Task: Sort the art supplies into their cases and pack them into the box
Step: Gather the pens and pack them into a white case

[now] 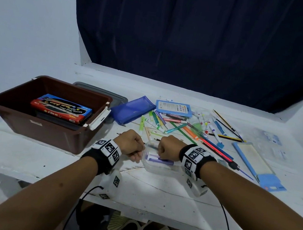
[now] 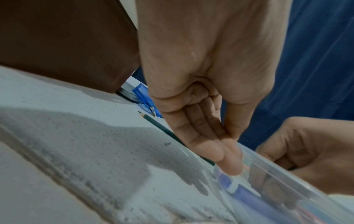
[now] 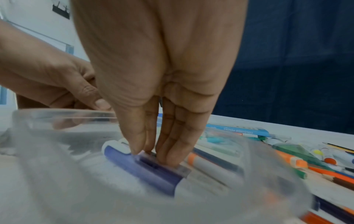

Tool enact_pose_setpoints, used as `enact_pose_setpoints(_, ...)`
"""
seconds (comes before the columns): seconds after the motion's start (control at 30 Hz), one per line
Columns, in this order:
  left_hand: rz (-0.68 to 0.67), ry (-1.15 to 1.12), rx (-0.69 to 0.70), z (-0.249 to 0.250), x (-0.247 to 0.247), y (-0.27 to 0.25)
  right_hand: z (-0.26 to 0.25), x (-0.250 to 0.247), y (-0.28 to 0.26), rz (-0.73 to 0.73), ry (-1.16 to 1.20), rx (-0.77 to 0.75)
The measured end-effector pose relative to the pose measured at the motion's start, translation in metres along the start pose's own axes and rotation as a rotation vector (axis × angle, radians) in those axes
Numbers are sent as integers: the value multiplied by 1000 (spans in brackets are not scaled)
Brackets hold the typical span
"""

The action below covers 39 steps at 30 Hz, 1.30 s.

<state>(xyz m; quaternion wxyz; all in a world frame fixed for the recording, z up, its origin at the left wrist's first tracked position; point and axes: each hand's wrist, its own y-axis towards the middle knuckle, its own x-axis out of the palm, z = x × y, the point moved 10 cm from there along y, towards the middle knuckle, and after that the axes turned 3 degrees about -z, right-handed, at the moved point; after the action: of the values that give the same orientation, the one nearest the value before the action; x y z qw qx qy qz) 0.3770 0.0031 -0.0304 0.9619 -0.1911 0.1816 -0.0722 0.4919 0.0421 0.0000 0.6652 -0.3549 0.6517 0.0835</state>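
Observation:
A clear plastic case (image 1: 160, 169) lies on the white table near the front edge, with purple markers (image 1: 159, 161) in it. My left hand (image 1: 132, 146) pinches the case's left rim (image 2: 277, 171) between thumb and fingers (image 2: 229, 159). My right hand (image 1: 169, 146) reaches down into the case, its thumb and fingertips (image 3: 166, 157) pinching a purple marker (image 3: 153, 172) that lies on the case floor. The brown box (image 1: 50, 135) stands at the left and holds flat red, blue and black cases. Loose markers and pencils (image 1: 184, 127) are heaped behind the hands.
A blue zip pouch (image 1: 133, 110) and a grey lid (image 1: 101, 92) lie beside the box. A blue coloured-pencil pack (image 1: 174, 108) sits at the back, and a light blue tray case (image 1: 256, 162) at the right. A dark green pencil (image 2: 159, 125) lies by my left hand.

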Motion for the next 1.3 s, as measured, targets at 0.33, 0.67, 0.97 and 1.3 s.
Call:
enact_pose_setpoints(0.33,175,73,19,17,-38,10,11,-44,-33,49,255,-130)
enact_pose_setpoints(0.67,398,653,-60,56,-72,69,84,-111,40,227,296,-114)
enact_pose_setpoints(0.97,303,697,-180,27,-72,104,73,-75,150,117,190,-166)
enact_pose_setpoints(1.3,468,433,13,55,-84,63,55,-63,157,90,-34,-154)
